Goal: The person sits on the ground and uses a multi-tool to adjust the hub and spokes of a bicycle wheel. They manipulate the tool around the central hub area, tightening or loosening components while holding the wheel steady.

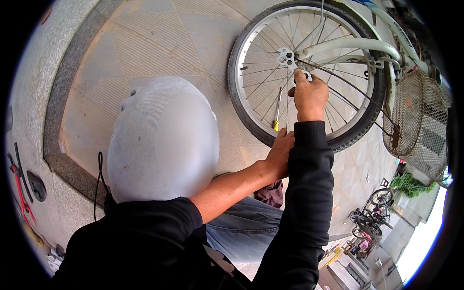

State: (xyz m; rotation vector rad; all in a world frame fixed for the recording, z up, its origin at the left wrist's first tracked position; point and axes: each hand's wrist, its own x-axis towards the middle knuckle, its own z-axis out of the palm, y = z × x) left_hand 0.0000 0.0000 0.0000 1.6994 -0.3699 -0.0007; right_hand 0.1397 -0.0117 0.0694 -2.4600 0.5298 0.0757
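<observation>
My right hand (310, 96), in a black sleeve, grips a flat silvery bone spanner (286, 56) with several holes. The spanner's far end lies over the hub of a bicycle wheel (251, 113). My left hand (280, 153), its forearm bare, grips the wheel's near edge at the tyre; the right sleeve hides part of it. Beyond the spokes, a screwdriver (277, 120) with a yellow handle lies within the wheel's outline. A pale bicycle frame tube (355, 44) and dark cables (346, 77) run from the hub area to the right.
A wire-mesh basket (415, 113) is at the right. A dark crumpled cloth (270, 194) lies near my denim-clad leg (246, 229). At left are red-handled tools (21, 193) and a stone kerb (60, 96). A rounded grey cloth-covered shape (145, 140) stands close, partly blurred. Parked bicycles (369, 220) stand farther off.
</observation>
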